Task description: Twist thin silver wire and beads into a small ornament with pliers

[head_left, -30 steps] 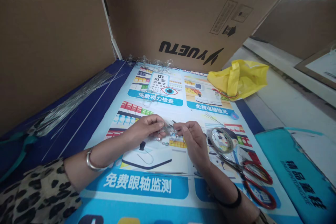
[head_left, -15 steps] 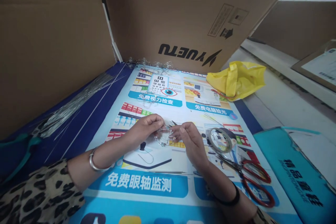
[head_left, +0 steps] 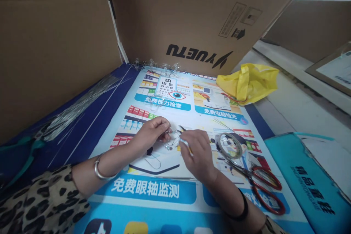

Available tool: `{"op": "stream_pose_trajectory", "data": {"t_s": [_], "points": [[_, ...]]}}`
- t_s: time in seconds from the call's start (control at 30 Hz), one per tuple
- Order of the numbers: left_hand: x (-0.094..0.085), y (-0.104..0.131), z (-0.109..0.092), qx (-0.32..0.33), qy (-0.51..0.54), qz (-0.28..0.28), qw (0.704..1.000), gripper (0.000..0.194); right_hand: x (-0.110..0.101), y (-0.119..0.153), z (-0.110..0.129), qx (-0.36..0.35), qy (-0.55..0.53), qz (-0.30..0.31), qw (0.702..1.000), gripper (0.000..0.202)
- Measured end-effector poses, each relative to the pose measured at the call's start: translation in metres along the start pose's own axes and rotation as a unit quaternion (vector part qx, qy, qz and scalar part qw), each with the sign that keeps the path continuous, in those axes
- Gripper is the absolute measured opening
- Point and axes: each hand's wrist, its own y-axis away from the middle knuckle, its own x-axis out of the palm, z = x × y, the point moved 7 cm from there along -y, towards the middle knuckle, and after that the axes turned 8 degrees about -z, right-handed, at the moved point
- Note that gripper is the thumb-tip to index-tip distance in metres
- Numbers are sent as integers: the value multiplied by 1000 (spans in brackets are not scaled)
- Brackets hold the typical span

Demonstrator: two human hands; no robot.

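Observation:
My left hand (head_left: 156,131) pinches one side of a small wire loop with clear beads (head_left: 168,147), held just above the printed sheet. Across from it, my right hand (head_left: 199,153) has its thumb and fingers closed on thin wire at the loop's other side. Dark pointed tips (head_left: 181,128) of some tool show just beyond my right fingers; the rest is hidden. A bent piece of wire (head_left: 153,161) lies below my left hand. Right of my right hand are a roll of clear tape (head_left: 229,145) and red-handled scissors (head_left: 267,186).
Cardboard panels (head_left: 192,14) stand behind and at left. Several beaded wire pieces (head_left: 166,67) lie along the back. A bundle of straight wires (head_left: 79,104) and a teal-handled tool (head_left: 30,150) are at left. A yellow bag (head_left: 248,82) and a teal packet (head_left: 298,175) sit at right.
My right hand has turned, its fingers curling from loosely extended to a pinch on the wire. My left hand has shifted slightly upward, still pinching the loop.

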Motion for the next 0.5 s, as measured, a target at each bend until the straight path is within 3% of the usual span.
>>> {"op": "stream_pose_trajectory", "data": {"t_s": [0.1, 0.2, 0.37, 0.5], "points": [[1, 0, 2, 4, -9, 19, 1000, 17, 10, 2, 12, -54, 36, 58, 996, 30], [3, 0, 4, 3, -5, 46, 999, 17, 16, 4, 13, -48, 68, 81, 993, 38], [6, 3, 8, -14, 3, 52, 999, 17, 16, 4, 10, -37, 70, 66, 995, 18], [8, 5, 6, -9, 4, 61, 998, 19, 13, 6, 9, -25, 42, 52, 997, 18]]}}
